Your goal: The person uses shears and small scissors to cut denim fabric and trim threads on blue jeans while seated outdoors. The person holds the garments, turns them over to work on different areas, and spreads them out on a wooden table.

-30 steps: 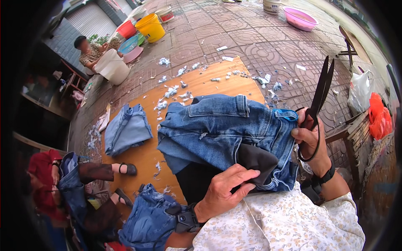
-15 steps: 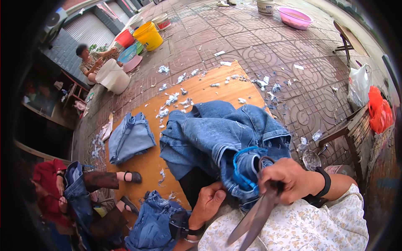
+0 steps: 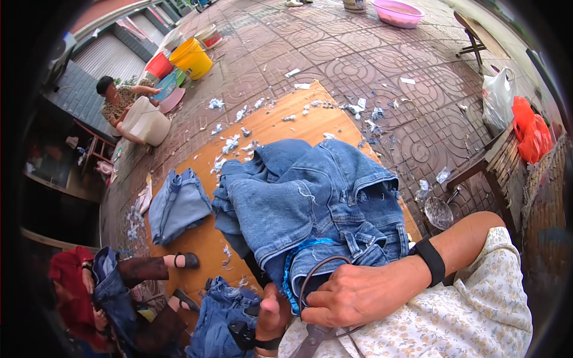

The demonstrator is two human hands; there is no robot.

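1 pair of blue jeans [image 3: 310,203] lies bunched in the near middle of the scene, over a wooden board [image 3: 313,98] and up against the person's flowered shirt [image 3: 418,316]. Its waistband, with blue trim [image 3: 288,277] along the edge, faces the near side.

The person's 2 hands are close together at this edge. The right hand [image 3: 364,295], with a black band on its wrist, is clamped over the handles of dark scissors [image 3: 311,341]; the blades point to the near side, partly cut off by the lower border. The left hand [image 3: 271,313] is just left of the waistband, thumb up; whether it pinches the cloth I cannot tell.

On the board, left of the jeans, lies folded light-blue denim [image 3: 179,206], and pale scraps [image 3: 231,144] are scattered toward the far side. Another heap of denim [image 3: 221,313] is at near left, beside a co-worker in a red top [image 3: 67,274] with denim across the lap.

Far left, another person [image 3: 119,104] sits reaching around a white bucket [image 3: 146,122], near a yellow bucket [image 3: 191,58]. On the right are 2 plastic bags, 1 white [image 3: 498,98] and 1 red [image 3: 531,134].
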